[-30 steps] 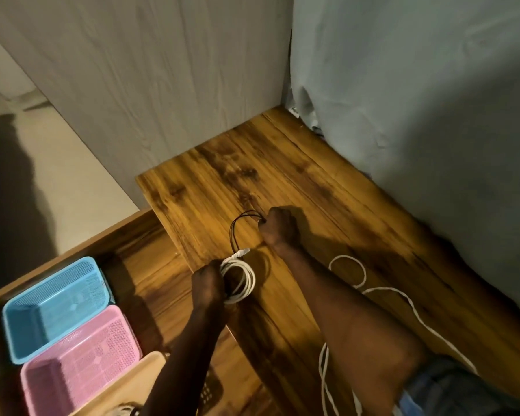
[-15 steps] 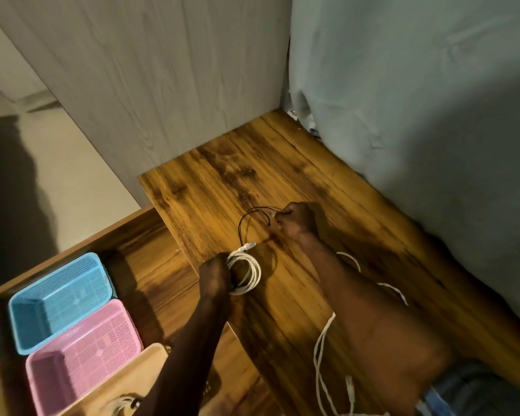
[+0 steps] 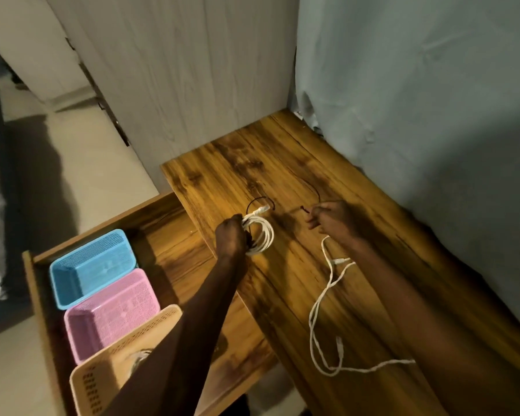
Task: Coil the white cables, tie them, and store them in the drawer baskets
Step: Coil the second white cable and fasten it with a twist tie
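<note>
The left hand (image 3: 232,237) is closed around one side of a coiled white cable (image 3: 260,235), which is held just above the desk (image 3: 282,163) near its front edge; the plug end of the coil projects upward beside a thin dark tie (image 3: 260,201) looped behind it. The right hand (image 3: 332,219) is held to the right of the coil, its fingertips pinched on the end of a second thin dark tie (image 3: 314,193). Whether this strand is joined to the loop at the coil cannot be told. A second, uncoiled white cable (image 3: 323,298) is trailed across the desk under the right forearm. To the left, a drawer (image 3: 162,229) is open, holding a blue basket (image 3: 92,267), a pink basket (image 3: 111,315) and a beige basket (image 3: 126,355) in a row, the last partly hidden by the left arm.

Risks are judged as follows. If the left grip is relaxed before the tie is wrapped, the turns are likely to spring apart. The thin tie may be dropped or lost against the dark wood grain. The loose cable may be dragged off the desk by the right forearm.
</note>
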